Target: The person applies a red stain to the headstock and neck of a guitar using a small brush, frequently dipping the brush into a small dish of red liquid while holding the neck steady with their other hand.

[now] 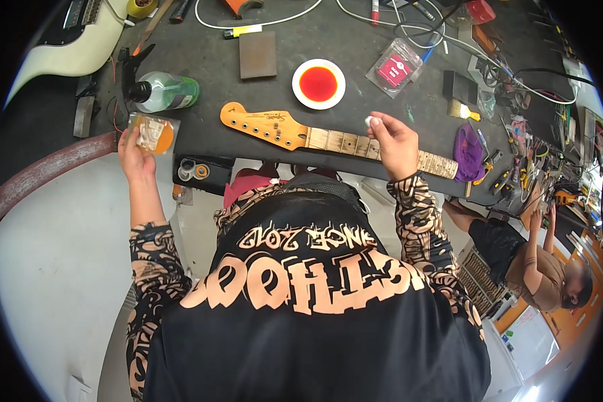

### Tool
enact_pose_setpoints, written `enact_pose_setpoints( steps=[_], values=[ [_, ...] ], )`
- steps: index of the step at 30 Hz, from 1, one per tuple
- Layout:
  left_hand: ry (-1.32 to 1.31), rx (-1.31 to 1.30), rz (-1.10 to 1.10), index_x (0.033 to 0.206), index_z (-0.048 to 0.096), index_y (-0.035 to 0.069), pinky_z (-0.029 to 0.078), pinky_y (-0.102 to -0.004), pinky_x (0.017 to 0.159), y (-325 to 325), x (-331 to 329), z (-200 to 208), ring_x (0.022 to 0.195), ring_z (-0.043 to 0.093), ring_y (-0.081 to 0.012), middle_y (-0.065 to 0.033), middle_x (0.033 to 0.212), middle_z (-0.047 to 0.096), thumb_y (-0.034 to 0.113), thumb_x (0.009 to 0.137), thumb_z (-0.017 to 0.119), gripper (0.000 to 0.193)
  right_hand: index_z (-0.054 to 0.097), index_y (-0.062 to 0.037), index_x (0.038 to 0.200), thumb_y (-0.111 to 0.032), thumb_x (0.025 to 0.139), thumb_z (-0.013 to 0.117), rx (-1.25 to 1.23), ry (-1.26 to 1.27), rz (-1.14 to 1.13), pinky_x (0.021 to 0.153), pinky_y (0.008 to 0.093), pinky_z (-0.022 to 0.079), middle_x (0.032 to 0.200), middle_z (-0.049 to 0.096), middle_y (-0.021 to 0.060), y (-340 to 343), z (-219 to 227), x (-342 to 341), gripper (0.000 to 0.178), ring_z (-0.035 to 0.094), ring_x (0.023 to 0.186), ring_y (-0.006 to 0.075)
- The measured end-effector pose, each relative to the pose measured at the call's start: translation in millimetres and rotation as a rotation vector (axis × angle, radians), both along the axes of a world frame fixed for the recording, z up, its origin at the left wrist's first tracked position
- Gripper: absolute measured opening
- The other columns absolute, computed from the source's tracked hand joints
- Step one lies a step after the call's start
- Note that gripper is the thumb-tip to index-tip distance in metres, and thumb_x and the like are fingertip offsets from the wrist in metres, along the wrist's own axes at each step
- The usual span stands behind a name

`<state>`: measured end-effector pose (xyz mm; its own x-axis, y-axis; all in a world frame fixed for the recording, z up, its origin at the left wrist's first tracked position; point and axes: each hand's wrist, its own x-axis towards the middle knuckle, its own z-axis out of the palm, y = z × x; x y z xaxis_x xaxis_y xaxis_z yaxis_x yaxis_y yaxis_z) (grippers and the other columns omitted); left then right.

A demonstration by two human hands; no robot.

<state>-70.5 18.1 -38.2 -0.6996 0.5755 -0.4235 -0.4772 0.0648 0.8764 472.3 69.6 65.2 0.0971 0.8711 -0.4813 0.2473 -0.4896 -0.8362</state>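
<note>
A guitar neck with a pale, amber-tinted headstock lies across the workbench in front of me, its headstock to the left. Over its frets hovers my right hand, thumb and fingers closed in a pinch on a small white wad. At the bench's left edge, my left hand grips a see-through plastic packet with orange and whitish contents. Beyond the neck sits a white bowl of red-orange liquid. A purple cloth lies by the neck's right end.
A greenish spray bottle lies behind the packet. Farther back are a brown block, a red-labelled packet, a brush and cables. A white guitar body is far left. Another person works at right.
</note>
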Motion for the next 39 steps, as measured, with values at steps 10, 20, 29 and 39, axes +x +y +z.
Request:
enact_pose_setpoints(
  steps=[10, 20, 29, 39],
  values=[
    [0.451, -0.089, 0.075, 0.127, 0.050, -0.005, 0.058, -0.0340, 0.088, 42, 22, -3, 0.103, 0.068, -0.0248, -0.0177, 0.116, 0.063, 0.001, 0.085, 0.077, 0.050, 0.063, 0.0054, 0.126, -0.011, 0.104, 0.060, -0.030, 0.362, -0.040, 0.082, 0.0277, 0.056, 0.108, 0.070, 0.0079, 7, -8, 6, 0.028, 0.065, 0.091, 0.0131],
    [1.167, -0.493, -0.007, 0.119, 0.061, -0.002, 0.051, -0.0393, 0.097, 53, 22, -22, 0.108, 0.069, -0.0332, -0.0189, 0.116, 0.070, 0.034, 0.081, 0.079, 0.055, 0.059, -0.0003, 0.139, -0.014, 0.106, 0.057, 0.153, -0.119, 0.215, 0.077, 0.0267, 0.055, 0.099, 0.068, 0.0049, 13, 2, 7, 0.036, 0.065, 0.083, 0.0104],
    [1.247, -0.626, 0.041, 0.115, 0.067, 0.012, 0.052, -0.0401, 0.096, 55, 24, -22, 0.109, 0.069, -0.0319, -0.0114, 0.116, 0.073, 0.037, 0.081, 0.075, 0.043, 0.076, -0.0022, 0.102, -0.009, 0.092, 0.072, 0.391, -0.548, 0.363, 0.074, 0.0293, 0.058, 0.096, 0.077, 0.0131, 32, 7, -24, 0.013, 0.076, 0.083, 0.0190],
    [1.222, -0.662, 0.010, 0.119, 0.067, 0.017, 0.053, -0.0389, 0.096, 53, 22, -20, 0.109, 0.070, -0.0290, -0.0073, 0.118, 0.073, 0.044, 0.082, 0.074, 0.046, 0.075, -0.0027, 0.101, -0.007, 0.088, 0.072, 0.615, -0.665, 0.803, 0.075, 0.0386, 0.057, 0.096, 0.074, 0.0145, 64, -7, -40, 0.014, 0.071, 0.084, 0.0330]
  ],
)
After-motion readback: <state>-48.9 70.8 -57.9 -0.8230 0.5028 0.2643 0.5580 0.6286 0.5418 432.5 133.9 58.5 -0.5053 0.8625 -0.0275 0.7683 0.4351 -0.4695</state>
